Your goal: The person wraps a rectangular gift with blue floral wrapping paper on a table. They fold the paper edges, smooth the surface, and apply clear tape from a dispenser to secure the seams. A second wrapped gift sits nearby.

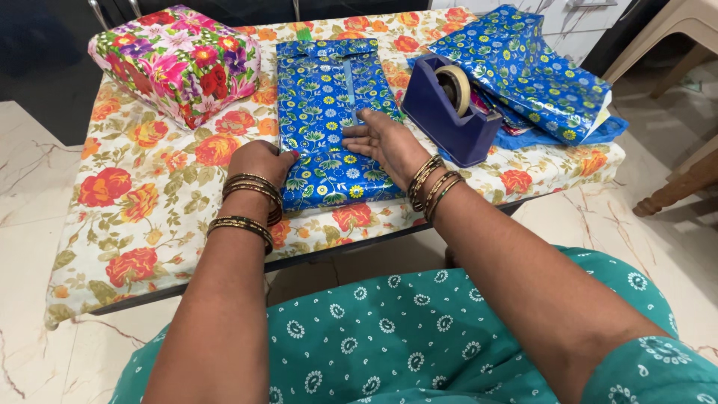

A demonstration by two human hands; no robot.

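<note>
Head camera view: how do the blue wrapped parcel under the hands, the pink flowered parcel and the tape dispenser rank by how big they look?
1. Blue wrapped parcel, largest in the picture.
2. Pink flowered parcel, a little smaller; it sits farther back, so the true gap is unsure.
3. Tape dispenser, plainly the smallest.

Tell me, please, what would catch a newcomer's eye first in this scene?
Probably the blue flowered parcel at the table's middle, with the left hand at its left edge and the right hand flat on top. Next, the pink floral box at the far left corner and the dark blue tape dispenser to the right.
</note>
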